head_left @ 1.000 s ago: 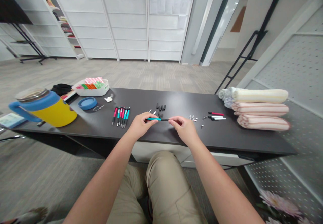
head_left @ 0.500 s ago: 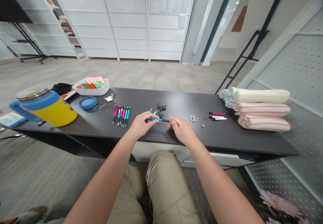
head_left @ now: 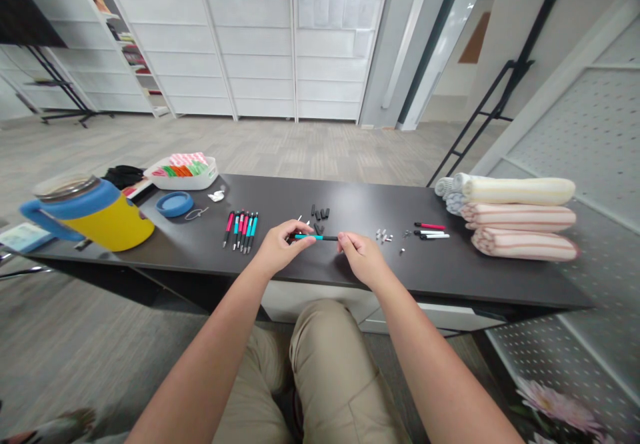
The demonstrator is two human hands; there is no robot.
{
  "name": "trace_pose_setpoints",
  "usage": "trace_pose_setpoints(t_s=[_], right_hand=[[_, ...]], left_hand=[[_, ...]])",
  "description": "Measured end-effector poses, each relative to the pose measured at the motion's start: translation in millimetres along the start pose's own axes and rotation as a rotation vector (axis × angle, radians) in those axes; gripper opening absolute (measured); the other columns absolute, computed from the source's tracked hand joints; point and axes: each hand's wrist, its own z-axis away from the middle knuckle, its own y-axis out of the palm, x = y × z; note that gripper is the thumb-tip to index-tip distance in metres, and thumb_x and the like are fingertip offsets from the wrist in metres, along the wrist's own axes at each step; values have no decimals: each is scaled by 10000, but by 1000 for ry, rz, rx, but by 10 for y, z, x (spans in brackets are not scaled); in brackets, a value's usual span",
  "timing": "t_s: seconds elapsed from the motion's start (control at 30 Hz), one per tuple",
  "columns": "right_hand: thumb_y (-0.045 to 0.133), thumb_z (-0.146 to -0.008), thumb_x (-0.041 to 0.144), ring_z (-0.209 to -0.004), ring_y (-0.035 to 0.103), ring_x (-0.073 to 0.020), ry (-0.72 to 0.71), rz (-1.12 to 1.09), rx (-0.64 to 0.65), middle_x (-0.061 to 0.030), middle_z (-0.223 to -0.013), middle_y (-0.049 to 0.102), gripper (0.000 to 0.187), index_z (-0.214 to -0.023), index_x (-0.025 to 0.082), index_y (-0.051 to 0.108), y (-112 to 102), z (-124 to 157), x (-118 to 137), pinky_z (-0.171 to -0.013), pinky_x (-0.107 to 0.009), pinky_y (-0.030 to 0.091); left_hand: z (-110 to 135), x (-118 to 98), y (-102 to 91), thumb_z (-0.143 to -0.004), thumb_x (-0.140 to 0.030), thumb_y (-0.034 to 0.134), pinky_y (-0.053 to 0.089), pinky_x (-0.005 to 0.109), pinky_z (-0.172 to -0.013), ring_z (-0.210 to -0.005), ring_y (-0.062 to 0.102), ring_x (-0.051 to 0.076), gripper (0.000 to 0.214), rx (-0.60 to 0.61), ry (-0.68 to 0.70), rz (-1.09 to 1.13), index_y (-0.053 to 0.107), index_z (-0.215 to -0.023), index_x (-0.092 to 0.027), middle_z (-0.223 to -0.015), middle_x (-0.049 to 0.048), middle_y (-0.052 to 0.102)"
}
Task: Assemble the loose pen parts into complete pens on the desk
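Note:
My left hand (head_left: 277, 247) pinches the teal barrel of a pen (head_left: 315, 237) held level just above the dark table (head_left: 310, 267). My right hand (head_left: 363, 257) has its fingertips closed on the pen's black tip end. A row of finished teal and pink pens (head_left: 240, 224) lies to the left. Black grip sleeves (head_left: 320, 214) lie just behind the held pen. Small metal parts (head_left: 384, 235) are scattered to the right, beside three pen bodies (head_left: 431, 231).
A yellow jug with a blue handle (head_left: 87, 214) stands at the left, next to a blue lid (head_left: 174, 203) and a white tray of coloured items (head_left: 183, 171). Rolled towels (head_left: 515, 217) are stacked at the right. My knees sit under the table's near edge.
My right hand has slid a little to the right along the pen and settled on its tip. The left hand and pen have barely moved.

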Motion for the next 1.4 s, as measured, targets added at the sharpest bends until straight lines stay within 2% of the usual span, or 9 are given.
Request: trace_pose_setpoints(t_s=[0.17, 0.3, 0.43, 0.63, 0.9, 1.07, 1.17, 1.27, 1.4], right_hand=[[390, -1080, 528, -648, 498, -163, 25, -56, -42, 22, -634, 511, 499, -749, 220, 598, -14, 5, -9, -652, -289, 332], [393, -1080, 534, -652, 489, -163, 20, -57, -34, 24, -639, 502, 498, -746, 220, 588, -12, 2, -24, -653, -289, 326], [388, -1081, 544, -651, 486, -162, 29, -83, -41, 28, -636, 484, 504, -744, 220, 578, -6, -3, -40, -654, -288, 330], [392, -1082, 546, -645, 497, -160, 37, -83, -42, 32, -625, 482, 504, -758, 223, 602, -12, 1, -40, -645, -286, 332], [528, -1052, 399, -805, 632, -179, -145, -30, 174, -4, -860, 719, 280, -940, 243, 732, 25, -33, 16, -753, -285, 415], [528, -1055, 394, -794, 618, -175, -175, 32, 176, -11, -855, 706, 288, -895, 239, 711, 56, -26, 56, -732, -284, 409], [588, -1020, 433, -718, 592, -165, -115, 45, 167, 2, -815, 697, 234, -1045, 251, 734, 71, -11, 55, -674, -280, 396], [609, -1004, 469, -669, 583, -158, -52, 3, 162, 14, -785, 696, 287, -1155, 259, 734, 72, -6, 39, -647, -276, 401], [485, -1065, 457, -790, 651, -172, -66, -48, 143, -18, -928, 758, 340, -1142, 255, 747, 41, -13, 26, -746, -288, 455]], left_hand=[[-6, 67, 42, -960, -418, 654, 536, 303, -772, -805, 713, 184, 255, -10, -117, 126, 722, -1073, -199, -942, 41, 760], [-9, 75, 17, -909, -386, 726, 505, 304, -763, -808, 667, 184, 187, -36, -68, 42, 737, -936, -201, -916, 40, 744], [-4, 69, 10, -877, -363, 766, 496, 298, -757, -814, 652, 176, 178, -35, -26, 94, 718, -905, -195, -966, 49, 740], [-15, 100, 21, -844, -383, 815, 479, 264, -704, -750, 621, 146, 258, -72, -119, 231, 709, -979, -191, -915, 28, 717], [-57, -1, 107, -770, -311, 894, 496, 231, -728, -756, 632, 105, 338, -239, -205, 833, 714, -1021, -174, -920, 21, 713], [-122, -152, 300, -879, -368, 816, 513, 258, -785, -860, 691, 145, 350, -200, -163, 891, 655, -1127, -181, -988, 69, 758], [-192, -193, 359, -893, -351, 807, 523, 280, -826, -847, 703, 148, 476, -201, -135, 891, 568, -1283, -220, -964, 57, 771], [-256, -177, 355, -878, -338, 823, 530, 275, -817, -794, 693, 131, 620, -251, -147, 908, 489, -1394, -257, -942, 35, 771], [-297, -101, 304, -845, -357, 850, 521, 234, -722, -693, 653, 98, 577, -341, -196, 956, 525, -1310, -252, -904, 13, 753]])
